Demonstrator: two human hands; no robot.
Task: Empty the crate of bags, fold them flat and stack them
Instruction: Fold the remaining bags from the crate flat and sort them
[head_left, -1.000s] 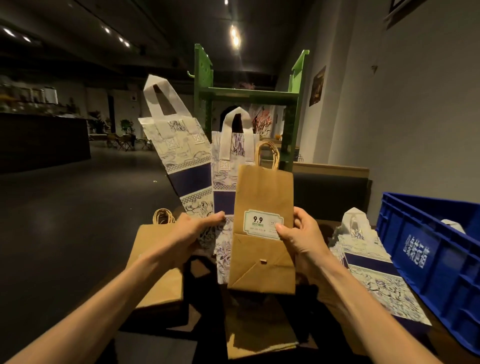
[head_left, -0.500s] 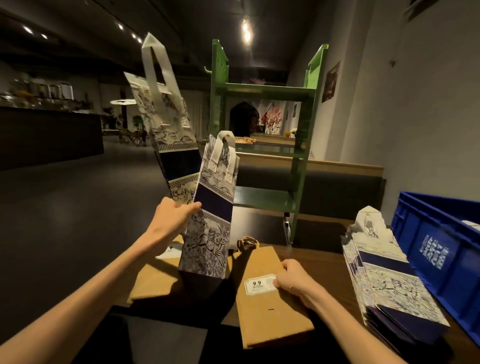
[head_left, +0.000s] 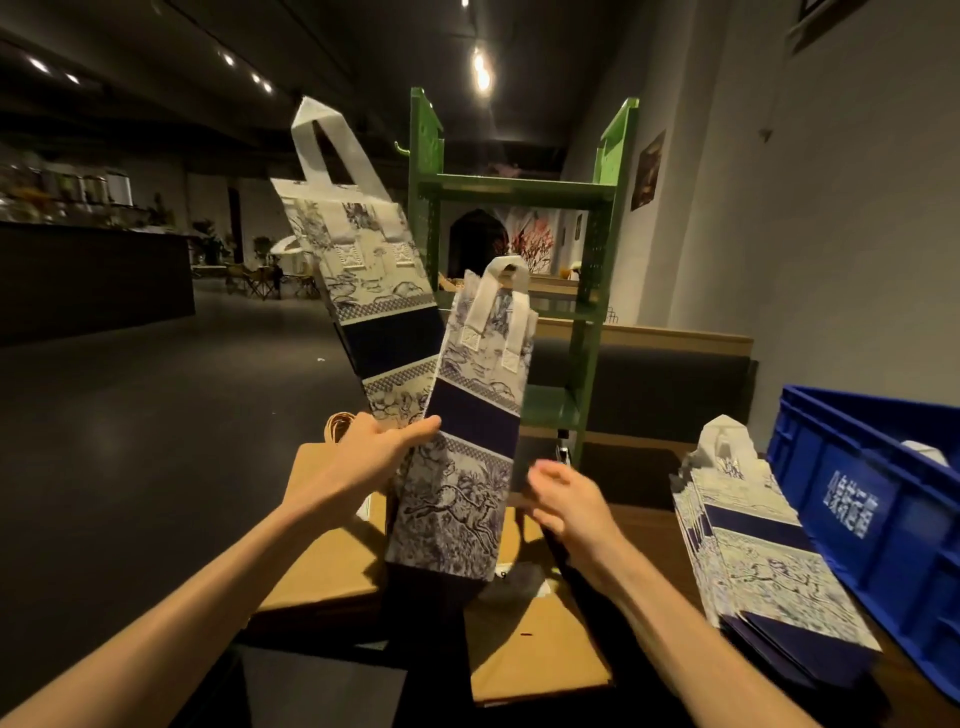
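Note:
My left hand (head_left: 371, 452) grips two white-and-navy printed bags above the table. The far printed bag (head_left: 363, 291) leans up to the left with its white handles high. The near printed bag (head_left: 470, 441) hangs in front, nearly upright. My right hand (head_left: 563, 499) hovers just right of the near bag with its fingers apart and nothing in it. Flat brown paper bags lie below: one brown stack (head_left: 317, 540) on the left, another brown bag (head_left: 530, 644) in the middle. A stack of folded printed bags (head_left: 763, 551) lies at the right beside the blue crate (head_left: 862, 525).
The wooden table (head_left: 649, 525) carries everything. A green metal shelf (head_left: 519, 249) stands behind it, with a dark bench and grey wall to the right. Something white shows inside the crate. Dark open floor stretches away on the left.
My right hand has let go of the labelled brown bag, which now lies flat on the table, and has risen beside the near printed bag. My left hand still holds both printed bags.

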